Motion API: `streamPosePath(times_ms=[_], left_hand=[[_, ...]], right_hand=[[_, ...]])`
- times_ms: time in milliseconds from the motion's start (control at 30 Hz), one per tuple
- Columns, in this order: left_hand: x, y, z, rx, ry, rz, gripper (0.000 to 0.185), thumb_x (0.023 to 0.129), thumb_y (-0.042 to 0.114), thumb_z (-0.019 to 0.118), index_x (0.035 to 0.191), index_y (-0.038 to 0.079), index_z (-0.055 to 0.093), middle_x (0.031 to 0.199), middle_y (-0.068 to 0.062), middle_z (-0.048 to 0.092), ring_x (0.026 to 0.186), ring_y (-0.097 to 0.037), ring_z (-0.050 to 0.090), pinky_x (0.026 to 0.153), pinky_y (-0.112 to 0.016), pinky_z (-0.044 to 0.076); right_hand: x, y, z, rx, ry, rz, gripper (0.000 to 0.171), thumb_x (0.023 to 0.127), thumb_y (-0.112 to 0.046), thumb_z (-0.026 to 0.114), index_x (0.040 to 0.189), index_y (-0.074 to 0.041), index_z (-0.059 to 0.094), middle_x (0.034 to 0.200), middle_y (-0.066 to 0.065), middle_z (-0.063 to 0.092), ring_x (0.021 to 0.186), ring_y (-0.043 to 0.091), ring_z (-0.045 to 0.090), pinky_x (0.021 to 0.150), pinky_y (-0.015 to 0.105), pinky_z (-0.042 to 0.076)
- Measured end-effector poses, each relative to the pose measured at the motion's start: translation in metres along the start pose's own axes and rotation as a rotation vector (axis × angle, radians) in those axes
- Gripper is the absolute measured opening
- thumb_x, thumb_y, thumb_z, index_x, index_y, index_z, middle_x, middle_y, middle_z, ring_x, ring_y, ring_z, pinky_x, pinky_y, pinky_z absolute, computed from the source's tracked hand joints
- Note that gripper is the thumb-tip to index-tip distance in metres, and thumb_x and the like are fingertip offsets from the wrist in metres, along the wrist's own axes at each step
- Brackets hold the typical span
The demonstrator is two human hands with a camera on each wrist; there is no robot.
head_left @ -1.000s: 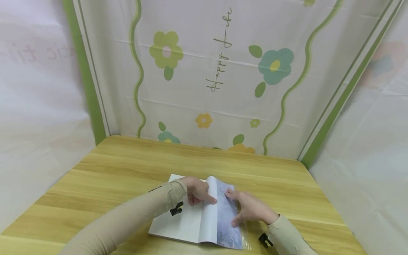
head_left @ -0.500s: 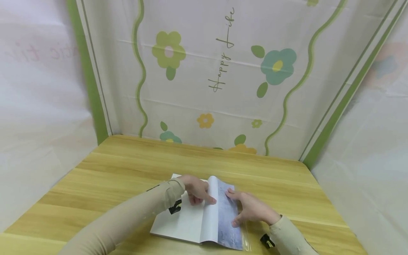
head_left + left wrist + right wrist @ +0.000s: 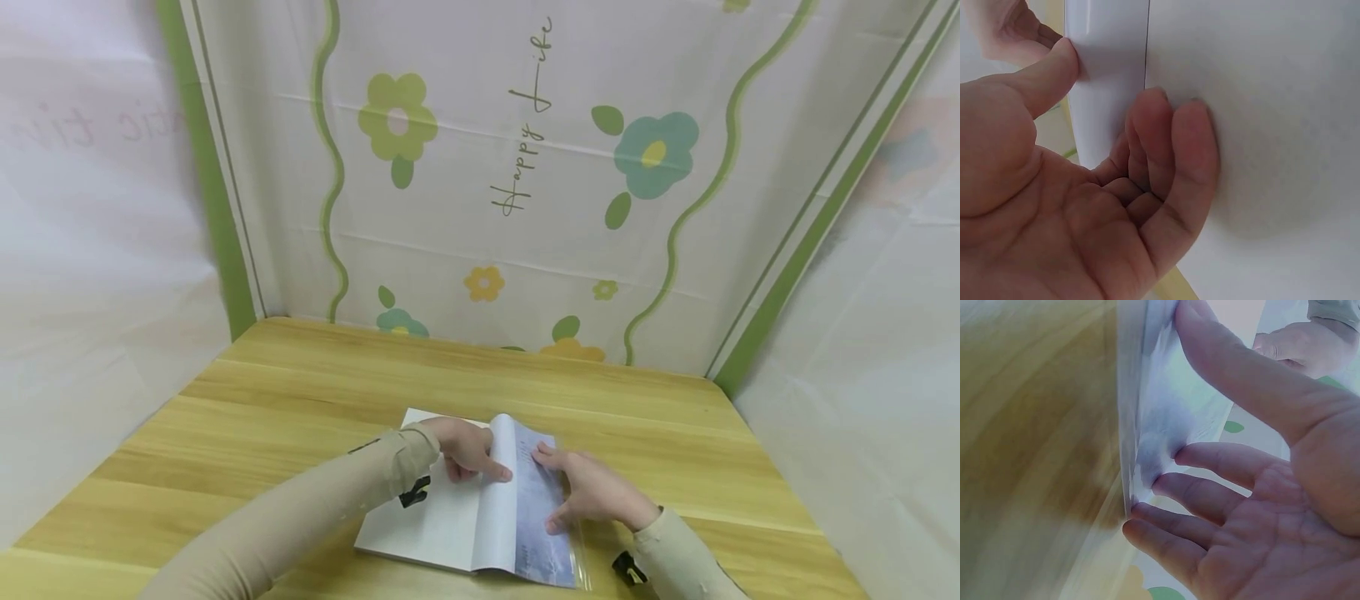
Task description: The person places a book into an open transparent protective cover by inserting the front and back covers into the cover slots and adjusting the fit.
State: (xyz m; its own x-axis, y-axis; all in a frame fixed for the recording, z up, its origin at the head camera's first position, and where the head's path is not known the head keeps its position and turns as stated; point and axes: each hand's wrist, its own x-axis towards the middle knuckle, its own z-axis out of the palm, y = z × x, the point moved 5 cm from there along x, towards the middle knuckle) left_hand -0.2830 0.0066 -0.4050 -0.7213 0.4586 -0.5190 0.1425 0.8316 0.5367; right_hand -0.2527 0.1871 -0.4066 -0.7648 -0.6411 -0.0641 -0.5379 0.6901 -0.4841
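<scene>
Fingertips (image 3: pixel 1166 481) of the right hand (image 3: pixel 596 493), spread apart, press the bluish cover (image 3: pixel 542 517) of the book (image 3: pixel 465 517) lying on the table (image 3: pixel 300 392), while the left hand (image 3: pixel 467 450) pinches a raised white flap (image 3: pixel 1110 75), which I judge could crease or spring from that thumb-and-finger grip.

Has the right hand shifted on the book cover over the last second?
No. The right hand rests at the same spot on the blue cover of the book, just as far from the table's right edge; only the camera shifted slightly.
</scene>
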Motion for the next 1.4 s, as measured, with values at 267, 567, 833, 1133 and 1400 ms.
streamPosePath(times_ms=[267,567,833,1133,1400], left_hand=[[-0.0019,0.0009,-0.0028,0.005,-0.01,0.012,0.041,0.093,0.047,0.065,0.095,0.008,0.054,0.068,-0.003,0.046,0.056,-0.012,0.042,0.051,-0.026,0.043],[-0.003,-0.0037,-0.0049,0.014,-0.049,0.04,0.043,0.089,0.045,0.072,0.095,0.006,0.054,0.075,-0.005,0.052,0.062,-0.013,0.048,0.057,-0.026,0.048],[-0.004,-0.0036,-0.0052,0.041,-0.023,0.042,0.043,0.088,0.045,0.072,0.093,0.007,0.053,0.075,-0.005,0.054,0.061,-0.013,0.049,0.057,-0.026,0.05],[-0.0062,-0.0026,-0.004,0.04,-0.011,0.033,0.043,0.088,0.045,0.072,0.094,0.007,0.053,0.074,-0.005,0.052,0.06,-0.013,0.048,0.054,-0.025,0.047],[-0.004,0.0021,0.0022,0.008,-0.038,0.038,0.044,0.089,0.043,0.072,0.099,0.006,0.05,0.061,0.0,0.04,0.048,-0.009,0.033,0.047,-0.025,0.034]], right_hand=[[-0.0008,0.001,-0.0021,0.033,0.0,-0.003,0.099,0.06,-0.025,0.093,0.14,0.008,0.046,0.148,0.026,0.038,0.132,0.048,0.038,0.107,0.058,0.031],[0.0012,0.0018,-0.0029,0.027,-0.006,-0.003,0.098,0.061,-0.028,0.092,0.141,0.006,0.047,0.148,0.024,0.039,0.132,0.046,0.038,0.107,0.058,0.031],[0.003,0.0024,-0.0017,0.025,-0.007,0.004,0.097,0.062,-0.029,0.092,0.141,0.005,0.047,0.148,0.024,0.039,0.132,0.046,0.038,0.107,0.057,0.032],[0.0038,0.0006,-0.0013,0.007,0.01,0.01,0.097,0.06,-0.027,0.093,0.14,0.005,0.048,0.147,0.024,0.04,0.131,0.047,0.04,0.106,0.057,0.033],[-0.0021,-0.0002,-0.0005,0.011,0.015,0.004,0.098,0.059,-0.026,0.093,0.139,0.009,0.048,0.145,0.026,0.041,0.129,0.047,0.042,0.106,0.056,0.034]])
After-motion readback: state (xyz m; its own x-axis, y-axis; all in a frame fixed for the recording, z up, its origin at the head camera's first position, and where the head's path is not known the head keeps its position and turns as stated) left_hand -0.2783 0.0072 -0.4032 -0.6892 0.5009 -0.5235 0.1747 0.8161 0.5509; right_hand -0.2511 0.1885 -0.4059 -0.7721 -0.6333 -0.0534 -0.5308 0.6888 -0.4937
